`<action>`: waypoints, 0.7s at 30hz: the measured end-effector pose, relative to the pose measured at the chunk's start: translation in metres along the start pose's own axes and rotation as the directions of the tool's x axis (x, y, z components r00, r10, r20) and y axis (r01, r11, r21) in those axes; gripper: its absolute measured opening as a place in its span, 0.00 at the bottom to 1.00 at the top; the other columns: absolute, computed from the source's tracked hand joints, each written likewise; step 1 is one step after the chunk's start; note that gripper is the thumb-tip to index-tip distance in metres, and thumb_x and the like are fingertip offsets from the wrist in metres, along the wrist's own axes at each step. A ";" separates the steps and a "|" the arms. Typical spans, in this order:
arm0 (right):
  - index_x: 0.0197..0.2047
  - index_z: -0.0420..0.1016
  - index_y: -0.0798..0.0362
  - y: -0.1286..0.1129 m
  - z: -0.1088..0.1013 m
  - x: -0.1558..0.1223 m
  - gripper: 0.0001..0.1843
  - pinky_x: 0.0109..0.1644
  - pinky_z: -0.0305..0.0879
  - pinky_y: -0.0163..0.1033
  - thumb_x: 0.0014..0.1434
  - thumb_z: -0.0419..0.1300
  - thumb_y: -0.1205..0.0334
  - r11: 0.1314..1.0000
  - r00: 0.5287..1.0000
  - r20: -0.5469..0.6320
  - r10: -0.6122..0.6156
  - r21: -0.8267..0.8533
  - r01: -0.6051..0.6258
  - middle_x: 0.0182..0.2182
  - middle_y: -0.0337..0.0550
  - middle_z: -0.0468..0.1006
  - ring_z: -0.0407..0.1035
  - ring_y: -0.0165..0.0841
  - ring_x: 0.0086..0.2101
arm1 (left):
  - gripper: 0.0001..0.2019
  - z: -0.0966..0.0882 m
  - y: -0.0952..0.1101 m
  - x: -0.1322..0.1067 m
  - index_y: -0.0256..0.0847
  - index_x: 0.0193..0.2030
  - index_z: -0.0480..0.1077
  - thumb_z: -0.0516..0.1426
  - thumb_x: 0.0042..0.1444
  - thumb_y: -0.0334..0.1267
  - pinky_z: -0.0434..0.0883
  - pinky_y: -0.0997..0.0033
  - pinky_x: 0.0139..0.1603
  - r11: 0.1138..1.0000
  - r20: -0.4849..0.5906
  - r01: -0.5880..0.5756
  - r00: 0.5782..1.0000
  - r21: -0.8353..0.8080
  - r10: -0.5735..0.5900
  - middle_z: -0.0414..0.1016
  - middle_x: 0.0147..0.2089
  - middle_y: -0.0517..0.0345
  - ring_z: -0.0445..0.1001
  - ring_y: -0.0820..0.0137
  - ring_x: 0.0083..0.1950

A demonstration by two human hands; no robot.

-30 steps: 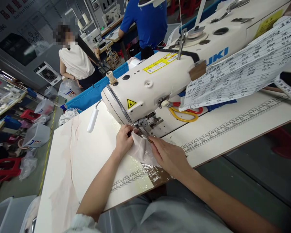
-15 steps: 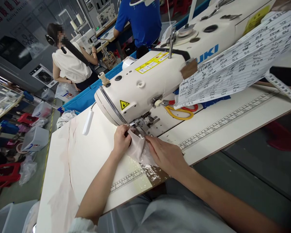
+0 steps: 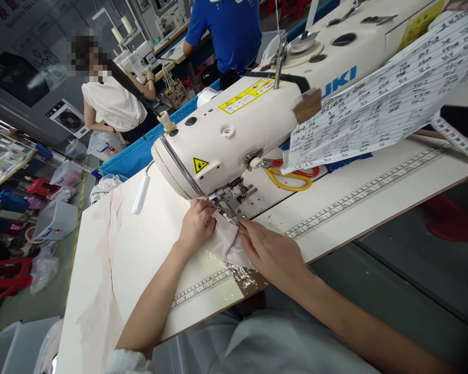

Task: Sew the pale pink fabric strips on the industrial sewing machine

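A piece of pale pink fabric (image 3: pixel 225 240) lies under the needle area of a white sewing machine (image 3: pixel 218 140). My left hand (image 3: pixel 198 226) is closed on the fabric's left side, its fingertips close to the presser foot (image 3: pixel 226 212). On the right side, my right hand (image 3: pixel 271 252) pinches the fabric edge between thumb and fingers. A slim shape shows by those fingertips, too small to make out. The needle itself is hidden among the metal parts.
Yellow-and-red-handled scissors (image 3: pixel 290 179) lie behind the needle area. A handwritten sheet (image 3: pixel 382 98) hangs over the machine's right side. More pale fabric (image 3: pixel 101 301) lies on the table's left. A white stick-shaped lamp (image 3: pixel 141 195) hangs at the machine's left end. Two people work beyond.
My left hand has turned slightly, its fingers reaching further right over the fabric by the presser foot. My right hand has shifted slightly right. The view has moved a little.
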State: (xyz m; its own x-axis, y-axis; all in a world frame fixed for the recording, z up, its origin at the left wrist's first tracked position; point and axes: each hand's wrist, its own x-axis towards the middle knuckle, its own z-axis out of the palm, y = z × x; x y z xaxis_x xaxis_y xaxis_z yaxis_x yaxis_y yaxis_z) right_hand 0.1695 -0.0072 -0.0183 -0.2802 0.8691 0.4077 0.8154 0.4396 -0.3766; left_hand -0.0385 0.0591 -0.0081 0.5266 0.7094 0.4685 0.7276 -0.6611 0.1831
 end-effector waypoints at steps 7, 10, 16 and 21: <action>0.44 0.68 0.49 0.008 -0.039 -0.067 0.10 0.24 0.65 0.34 0.67 0.46 0.61 0.882 0.964 0.226 0.137 0.416 -0.223 0.24 0.36 0.77 0.72 0.33 0.21 | 0.13 -0.011 0.022 -0.002 0.34 0.48 0.73 0.52 0.59 0.24 0.75 0.57 0.49 0.988 0.198 -0.018 0.980 0.156 -0.014 0.72 0.49 0.43 0.68 0.58 0.49; 0.42 0.68 0.49 0.014 -0.046 -0.087 0.10 0.25 0.67 0.34 0.68 0.47 0.59 0.852 0.939 0.289 0.186 0.428 -0.300 0.25 0.37 0.77 0.74 0.33 0.23 | 0.11 -0.003 0.034 -0.003 0.30 0.47 0.72 0.53 0.60 0.27 0.74 0.56 0.51 0.972 0.168 0.027 0.983 0.233 -0.068 0.71 0.49 0.41 0.68 0.56 0.50; 0.45 0.69 0.50 0.022 -0.043 -0.092 0.11 0.24 0.67 0.34 0.67 0.46 0.65 0.963 0.992 0.084 0.098 0.244 -0.116 0.34 0.40 0.80 0.74 0.31 0.23 | 0.16 0.008 0.048 -0.011 0.29 0.53 0.70 0.50 0.61 0.29 0.74 0.54 0.52 0.967 0.078 0.067 0.993 0.244 -0.089 0.71 0.54 0.39 0.68 0.53 0.55; 0.49 0.68 0.52 0.024 -0.042 -0.089 0.12 0.27 0.70 0.33 0.69 0.45 0.68 0.996 1.000 0.002 -0.030 0.087 0.029 0.37 0.42 0.81 0.77 0.31 0.28 | 0.19 0.004 0.049 -0.018 0.27 0.56 0.70 0.49 0.62 0.29 0.74 0.55 0.54 0.979 0.056 0.055 0.996 0.196 -0.067 0.73 0.56 0.40 0.69 0.55 0.58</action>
State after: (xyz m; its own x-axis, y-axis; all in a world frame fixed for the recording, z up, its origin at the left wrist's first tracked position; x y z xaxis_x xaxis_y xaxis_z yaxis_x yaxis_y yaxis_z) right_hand 0.2350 -0.0835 -0.0281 -0.3051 0.8561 0.4173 0.7598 0.4829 -0.4353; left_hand -0.0109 0.0149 -0.0117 0.5006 0.7648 0.4056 0.8274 -0.5605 0.0357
